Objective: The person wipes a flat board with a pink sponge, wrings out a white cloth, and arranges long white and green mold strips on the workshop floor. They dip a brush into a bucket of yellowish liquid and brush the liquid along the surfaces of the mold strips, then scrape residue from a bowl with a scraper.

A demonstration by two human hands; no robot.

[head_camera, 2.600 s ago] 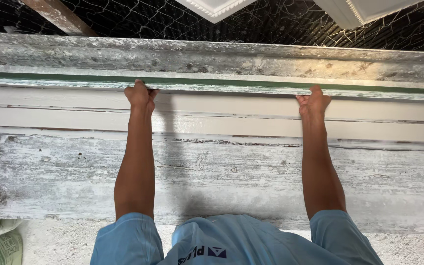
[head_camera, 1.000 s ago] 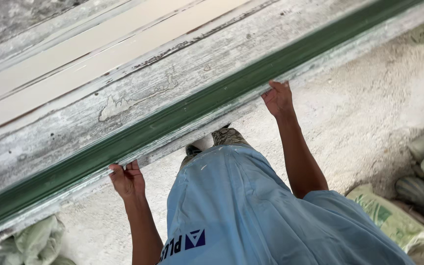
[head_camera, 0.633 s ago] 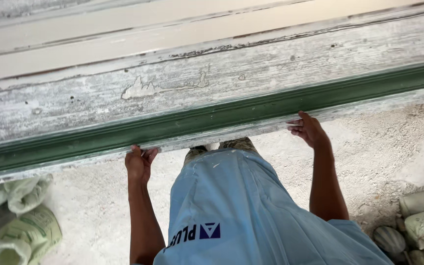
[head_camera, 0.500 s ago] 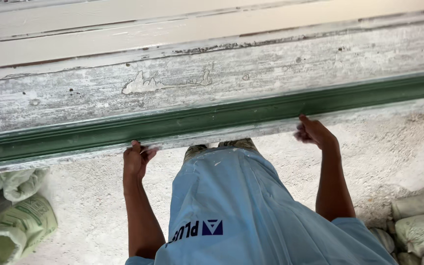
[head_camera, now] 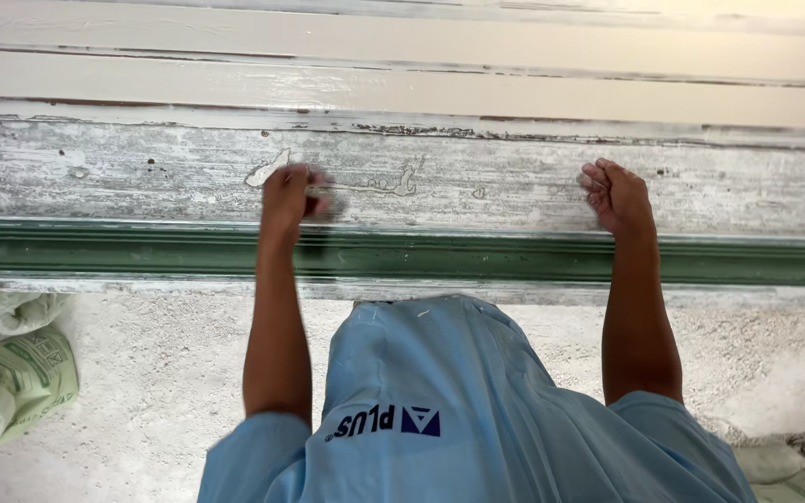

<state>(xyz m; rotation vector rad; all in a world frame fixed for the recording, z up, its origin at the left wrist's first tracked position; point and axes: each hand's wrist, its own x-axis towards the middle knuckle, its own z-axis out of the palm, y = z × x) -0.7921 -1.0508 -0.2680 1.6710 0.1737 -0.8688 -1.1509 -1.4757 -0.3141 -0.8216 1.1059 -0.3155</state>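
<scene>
A long green moulding strip (head_camera: 477,256) runs left to right along the near edge of a plaster-crusted white bench (head_camera: 123,177). My left hand (head_camera: 286,197) is just beyond the strip, over the crusted surface. It is blurred and its fingers are curled, so I cannot tell whether it holds anything. My right hand (head_camera: 619,197) rests further right on the same surface, fingertips bent down onto it and nothing in it. Neither hand touches the green strip. My light blue shirt (head_camera: 440,410) fills the bottom centre.
Pale cream strips (head_camera: 402,88) lie lengthwise on the far part of the bench. Green and white sacks (head_camera: 11,382) sit on the dusty floor at lower left. More sacks (head_camera: 794,466) show at lower right.
Both hands have let go of the green strip's near edge and moved forward over it onto the crusted bench surface. The view has levelled out.
</scene>
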